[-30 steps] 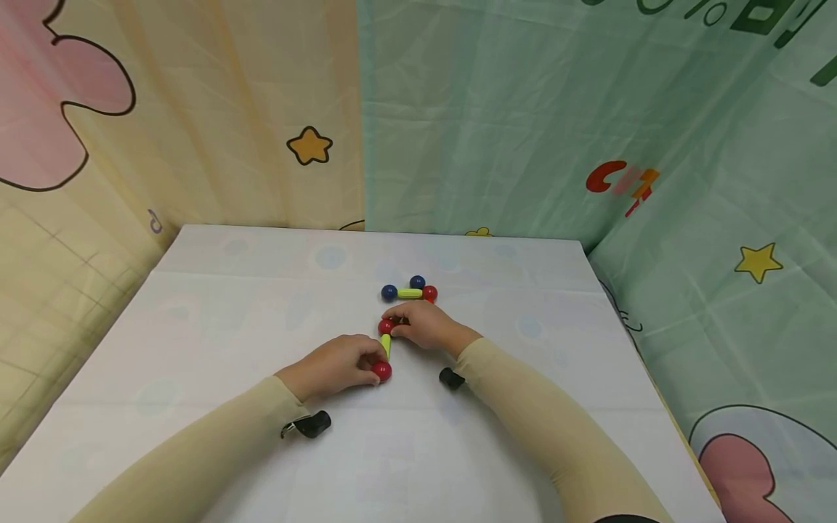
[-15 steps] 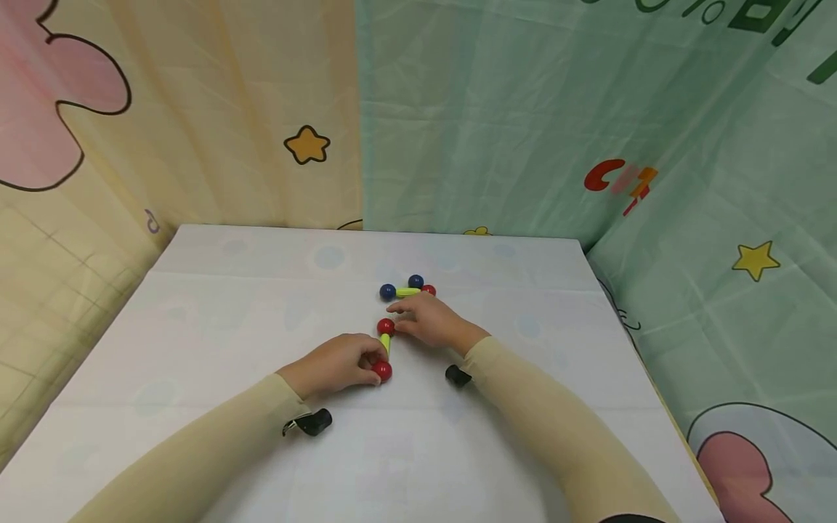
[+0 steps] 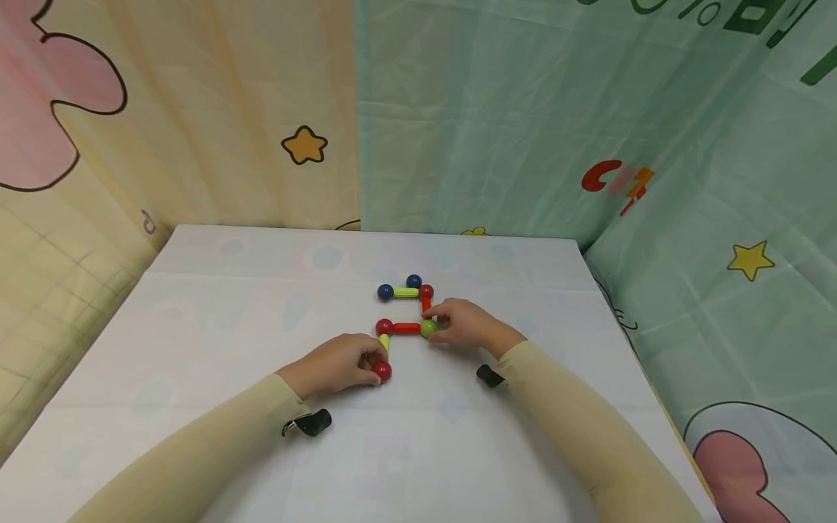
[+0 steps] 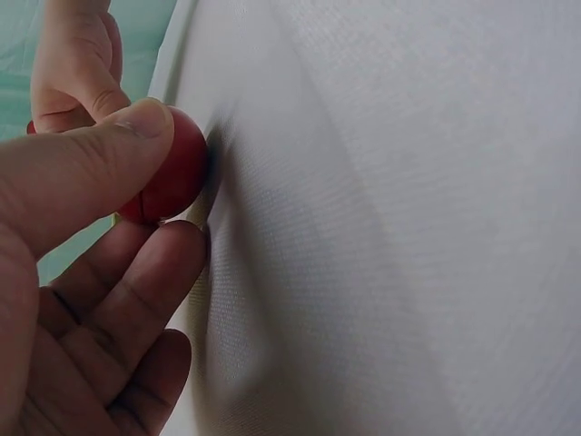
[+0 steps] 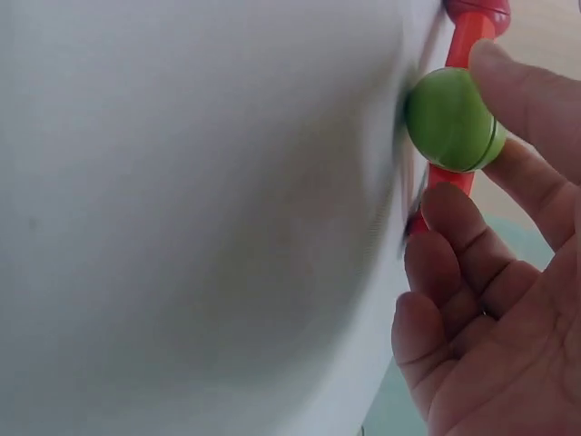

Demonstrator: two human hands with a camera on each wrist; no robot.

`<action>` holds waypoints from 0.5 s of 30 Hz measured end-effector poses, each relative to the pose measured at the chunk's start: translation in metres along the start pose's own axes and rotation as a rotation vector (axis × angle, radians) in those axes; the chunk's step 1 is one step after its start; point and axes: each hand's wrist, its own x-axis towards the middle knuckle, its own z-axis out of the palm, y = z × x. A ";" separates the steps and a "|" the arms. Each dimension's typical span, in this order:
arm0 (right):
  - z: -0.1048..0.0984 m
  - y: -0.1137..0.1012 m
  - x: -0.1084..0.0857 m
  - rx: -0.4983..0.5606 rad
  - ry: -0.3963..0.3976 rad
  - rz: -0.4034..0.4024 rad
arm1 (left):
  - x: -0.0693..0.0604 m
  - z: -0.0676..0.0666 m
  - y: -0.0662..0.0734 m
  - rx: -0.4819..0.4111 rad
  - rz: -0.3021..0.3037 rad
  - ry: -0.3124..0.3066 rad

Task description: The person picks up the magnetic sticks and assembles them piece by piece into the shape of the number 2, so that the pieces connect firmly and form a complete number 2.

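Observation:
My left hand (image 3: 335, 363) pinches the nearest red ball (image 3: 382, 371) of a ball-and-rod chain lying on the table; its thumb lies on that ball in the left wrist view. A yellow-green rod (image 3: 384, 344) runs from it to a middle red ball (image 3: 383, 327). From there a red rod (image 3: 407, 328) reaches a green ball (image 5: 449, 118), which my right hand (image 3: 469, 324) holds between thumb and finger. Another red rod (image 3: 426, 304) leads away to a far red ball (image 3: 426, 291). A second yellow-green rod (image 3: 406, 293) joins it to a blue ball (image 3: 386, 292).
Another blue ball (image 3: 414, 281) sits just behind the far rod; whether it is attached cannot be told. The white-covered table (image 3: 229, 312) meets printed curtains (image 3: 471, 131) at its back and sides. Black wrist devices (image 3: 314, 423) hang below both forearms.
My right hand has left the middle red ball and moved right to the green ball. The red rod and green ball, earlier hidden by it, now show. My left hand has stayed put.

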 end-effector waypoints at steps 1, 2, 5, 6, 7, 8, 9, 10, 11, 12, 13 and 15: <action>0.001 0.001 -0.001 0.011 -0.002 -0.001 | 0.000 0.000 0.000 0.001 0.002 0.000; 0.002 0.003 -0.001 0.021 0.000 -0.005 | 0.000 0.000 0.000 0.000 0.003 -0.001; 0.004 0.005 -0.001 0.045 0.011 -0.008 | 0.000 0.000 0.000 -0.001 0.004 -0.004; 0.005 0.006 -0.001 0.053 0.015 -0.007 | 0.000 0.000 -0.001 0.000 0.004 -0.006; 0.006 0.006 -0.001 0.058 0.018 -0.009 | 0.000 0.000 -0.001 0.004 0.003 -0.008; 0.006 0.006 0.000 0.061 0.019 -0.009 | 0.000 -0.001 -0.001 0.006 0.002 -0.010; 0.007 0.007 0.000 0.061 0.022 -0.008 | 0.000 -0.001 -0.001 0.008 0.002 -0.011; 0.007 0.007 0.001 0.061 0.023 -0.007 | 0.001 -0.001 -0.001 0.012 0.003 -0.012; 0.007 0.007 0.001 0.061 0.024 -0.005 | 0.001 -0.002 0.000 0.015 0.004 -0.013; 0.008 0.007 0.002 0.063 0.024 -0.003 | 0.001 -0.002 0.000 0.020 0.006 -0.014; 0.008 0.007 0.002 0.065 0.024 0.001 | 0.002 -0.003 0.000 0.022 0.007 -0.015; 0.008 0.008 0.002 0.070 0.024 0.008 | 0.002 -0.004 0.001 0.024 0.010 -0.018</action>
